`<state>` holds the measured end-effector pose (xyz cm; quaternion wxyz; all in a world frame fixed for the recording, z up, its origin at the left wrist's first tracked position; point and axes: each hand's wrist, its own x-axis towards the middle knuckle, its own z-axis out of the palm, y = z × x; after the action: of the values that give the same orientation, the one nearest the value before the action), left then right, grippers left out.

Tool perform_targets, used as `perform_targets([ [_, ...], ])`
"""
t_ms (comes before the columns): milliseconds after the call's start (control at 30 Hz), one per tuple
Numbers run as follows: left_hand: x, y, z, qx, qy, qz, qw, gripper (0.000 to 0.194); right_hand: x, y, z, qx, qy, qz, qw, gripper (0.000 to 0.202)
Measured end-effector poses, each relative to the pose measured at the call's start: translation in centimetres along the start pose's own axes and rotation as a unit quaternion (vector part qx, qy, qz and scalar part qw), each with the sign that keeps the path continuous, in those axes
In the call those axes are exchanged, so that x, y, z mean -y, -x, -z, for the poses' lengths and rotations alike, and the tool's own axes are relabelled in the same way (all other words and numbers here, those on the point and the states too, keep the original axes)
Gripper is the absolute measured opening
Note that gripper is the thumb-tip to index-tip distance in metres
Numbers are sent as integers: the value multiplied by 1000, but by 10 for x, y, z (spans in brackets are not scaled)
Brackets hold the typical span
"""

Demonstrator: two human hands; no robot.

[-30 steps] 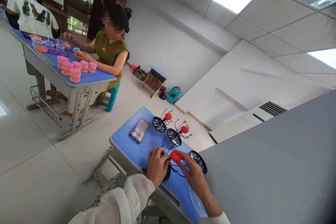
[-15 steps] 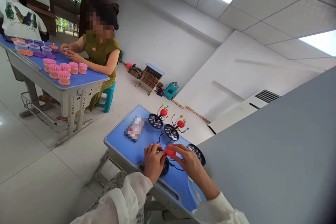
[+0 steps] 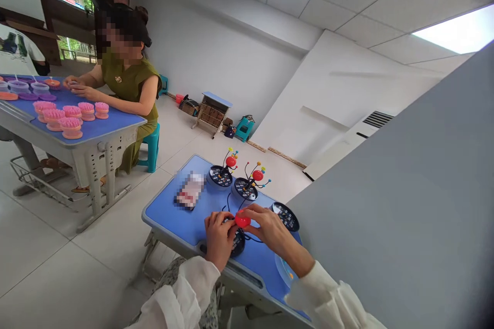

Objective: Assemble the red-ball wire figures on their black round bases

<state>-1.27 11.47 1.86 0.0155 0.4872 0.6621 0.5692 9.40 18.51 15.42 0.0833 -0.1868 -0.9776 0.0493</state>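
Note:
My right hand (image 3: 268, 226) pinches a shiny red ball (image 3: 243, 219) between thumb and fingers. Close against it, my left hand (image 3: 221, 236) is closed on the unfinished planet model, whose round black base (image 3: 237, 244) shows partly below the fingers. Thin black curved arms spread out from under the ball, bare at their ends. Exactly where the left fingertips grip is hidden. Farther back on the blue desk stand two planet models, each with a red ball (image 3: 258, 175) and small coloured beads on curved arms over a patterned black base (image 3: 220, 176).
Another patterned black disc (image 3: 285, 217) lies at the desk's right side, near a clear tub (image 3: 284, 270). A blurred phone-like object (image 3: 189, 191) rests on the left. A person in green (image 3: 129, 77) sits at another desk with pink brushes (image 3: 71, 127). A grey partition (image 3: 405, 205) borders the right.
The view has shifted, so the desk and hands appear slightly farther left. Both hands keep hold of the ball and the model; their grip looks much the same.

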Motion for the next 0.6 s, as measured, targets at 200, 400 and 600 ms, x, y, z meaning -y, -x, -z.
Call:
perform_targets([
  [200,7,-2,-5,0,10,14,1000,6,-4,2,-7,-13,35,3,999,13],
  [400,10,-3,-5,-1,-2,6,1000,6,1,7,-8,-35,52,-3,998,14],
  [600,13,-3,-4,-21,-17,-25,999,6,2,11,-9,-46,57,-14,997,26],
])
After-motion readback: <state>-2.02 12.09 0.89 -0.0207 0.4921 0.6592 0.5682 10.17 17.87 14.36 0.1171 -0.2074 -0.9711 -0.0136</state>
